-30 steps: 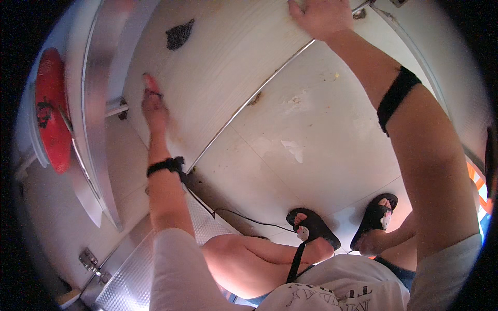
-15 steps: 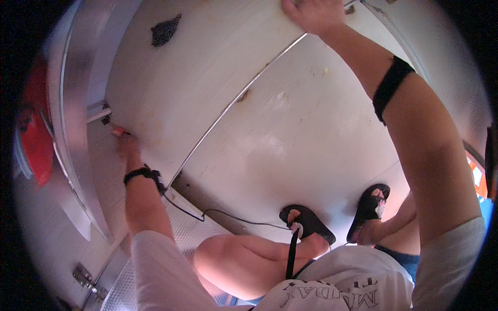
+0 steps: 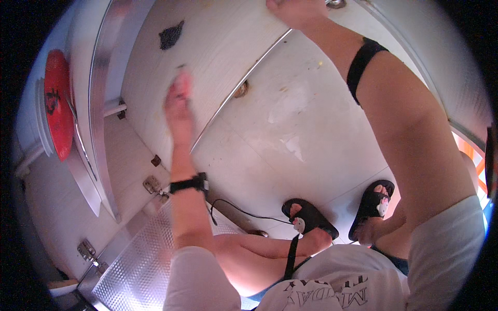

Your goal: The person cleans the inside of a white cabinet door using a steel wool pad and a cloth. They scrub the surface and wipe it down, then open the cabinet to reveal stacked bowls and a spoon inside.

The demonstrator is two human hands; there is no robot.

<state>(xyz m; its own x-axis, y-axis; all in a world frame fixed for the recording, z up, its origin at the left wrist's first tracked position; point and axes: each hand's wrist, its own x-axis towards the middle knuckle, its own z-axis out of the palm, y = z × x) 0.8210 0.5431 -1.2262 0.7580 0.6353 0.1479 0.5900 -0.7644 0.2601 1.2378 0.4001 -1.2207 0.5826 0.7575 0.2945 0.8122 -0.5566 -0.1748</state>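
Note:
My left hand (image 3: 179, 111) is closed around a small pinkish-red thing (image 3: 182, 82) with a dark tip; motion blur hides its kind. This hand is in front of a pale panel (image 3: 218, 52) that has a bright metal edge strip (image 3: 241, 82). At the top of the view, my right hand (image 3: 300, 11) is at the panel's far end beside that strip. Its fingers are mostly cut off by the frame, so their grip does not show. A black patch (image 3: 171, 35) marks the panel to the left of my right hand.
Metal hinges (image 3: 152, 184) sit along the cabinet edge at left. A red rounded object (image 3: 58, 106) stands behind a metal-edged board (image 3: 101, 103). Textured sheet metal (image 3: 132, 264) lies at lower left. A black cable (image 3: 244, 211) runs toward my sandalled foot (image 3: 309, 220).
My left hand has come away from the corner by the white bar and moved right and farther up, carrying the pinkish-red thing. My right hand has shifted slightly left and up in view.

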